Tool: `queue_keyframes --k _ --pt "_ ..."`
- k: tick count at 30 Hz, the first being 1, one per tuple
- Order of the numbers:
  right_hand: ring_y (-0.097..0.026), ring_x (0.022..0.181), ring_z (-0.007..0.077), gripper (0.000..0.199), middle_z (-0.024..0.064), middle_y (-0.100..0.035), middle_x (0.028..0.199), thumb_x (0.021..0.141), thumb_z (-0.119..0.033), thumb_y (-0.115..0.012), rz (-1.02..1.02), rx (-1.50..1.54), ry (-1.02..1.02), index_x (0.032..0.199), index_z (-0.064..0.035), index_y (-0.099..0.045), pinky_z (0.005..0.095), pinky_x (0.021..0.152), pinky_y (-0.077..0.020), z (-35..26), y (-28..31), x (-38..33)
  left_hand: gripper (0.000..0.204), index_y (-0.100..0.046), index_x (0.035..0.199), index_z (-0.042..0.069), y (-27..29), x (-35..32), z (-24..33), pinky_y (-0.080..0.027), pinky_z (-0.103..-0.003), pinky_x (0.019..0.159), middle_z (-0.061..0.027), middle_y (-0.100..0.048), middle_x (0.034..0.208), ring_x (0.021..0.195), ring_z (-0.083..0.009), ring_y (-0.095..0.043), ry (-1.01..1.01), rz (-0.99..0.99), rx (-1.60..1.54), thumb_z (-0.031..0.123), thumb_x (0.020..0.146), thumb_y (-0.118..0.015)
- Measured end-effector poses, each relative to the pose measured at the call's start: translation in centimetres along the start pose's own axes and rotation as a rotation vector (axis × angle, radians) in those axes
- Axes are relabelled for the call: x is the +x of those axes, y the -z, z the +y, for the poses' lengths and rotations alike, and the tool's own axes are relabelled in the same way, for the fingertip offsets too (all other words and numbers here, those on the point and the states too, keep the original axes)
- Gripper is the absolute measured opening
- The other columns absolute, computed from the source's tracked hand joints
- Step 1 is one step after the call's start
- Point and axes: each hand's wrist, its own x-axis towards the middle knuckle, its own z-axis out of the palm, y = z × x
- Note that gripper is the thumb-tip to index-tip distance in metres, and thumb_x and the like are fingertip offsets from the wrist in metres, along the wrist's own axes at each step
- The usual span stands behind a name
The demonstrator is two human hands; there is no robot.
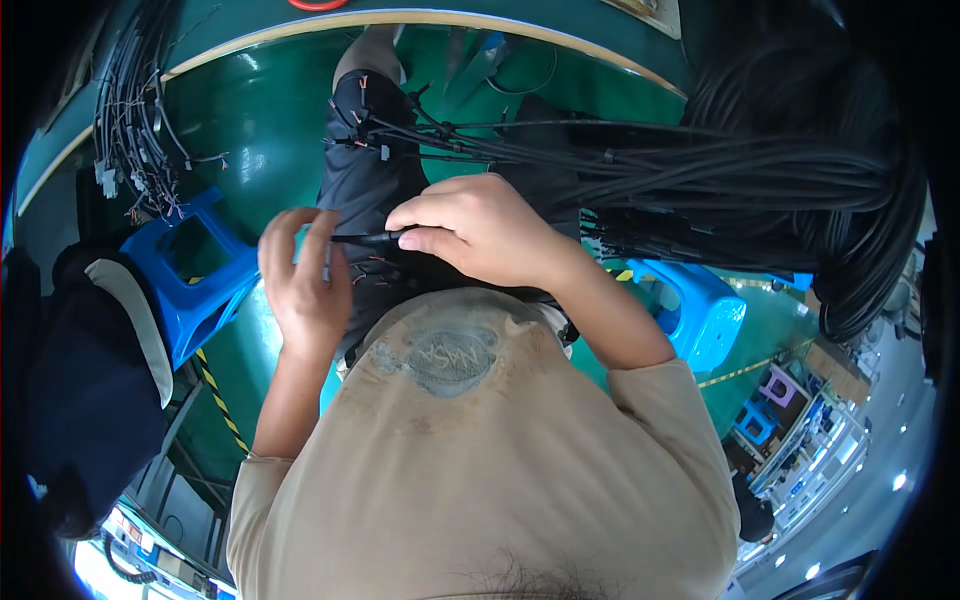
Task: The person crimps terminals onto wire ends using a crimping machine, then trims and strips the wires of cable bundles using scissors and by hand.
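Observation:
A thin black cable (365, 239) runs between my two hands above my lap. My right hand (485, 228) pinches it between thumb and fingers, at a thicker black part. My left hand (305, 275), slightly blurred, has its fingers closed around the other end, which they hide. Just beyond lies a bundle of black cables (620, 165), stretched across my thighs from the right. Its stripped ends, with small orange and white wires and a pale connector (385, 153), rest on my dark trousers.
A large coil of black cable (870, 230) hangs at the right. Ahead is a green table (240, 25) with a wooden edge; more wired cable ends (140, 130) dangle at its left. Blue stools (195, 285) stand on both sides. A person in dark clothing (90, 380) is at left.

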Motion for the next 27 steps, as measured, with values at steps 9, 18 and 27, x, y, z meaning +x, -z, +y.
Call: queue_keyframes --k 9,18,27 --pt "-0.06 0.063 0.0212 0.019 0.0104 -0.068 0.076 0.079 -0.005 -0.074 0.321 0.101 0.04 0.097 -0.0011 -0.073 0.0319 0.058 -0.0449 -0.5 0.3 -1.5 0.038 -0.049 0.131 0.0 1.1 -0.4 -0.8 -0.05 -0.033 0.087 -0.0107 -0.061 0.106 0.091 -0.0183 -0.061 0.667 0.381 -1.061 0.01 0.095 -0.059" --pt "-0.06 0.064 0.0263 0.023 0.0086 -0.066 0.076 0.075 -0.009 -0.078 0.169 -0.034 0.088 0.098 -0.0067 -0.072 0.0362 0.059 -0.0475 1.0 -1.4 -2.6 0.033 -0.054 0.115 -0.003 0.5 2.6 1.3 -0.053 -0.041 0.081 -0.0143 -0.065 0.092 0.084 -0.0284 -0.066 0.543 0.035 -1.932 0.025 0.104 -0.043" --pt "-0.059 0.06 0.0244 0.03 0.0054 -0.063 0.069 0.071 -0.027 -0.082 0.355 -0.198 0.123 0.076 -0.0058 -0.062 0.034 0.053 -0.0456 -6.3 4.6 1.8 0.029 -0.04 0.113 -0.001 0.8 3.5 6.3 -0.05 -0.024 0.064 -0.0104 -0.067 0.081 0.071 -0.0139 -0.063 0.384 0.123 -1.306 -0.003 0.093 -0.06"
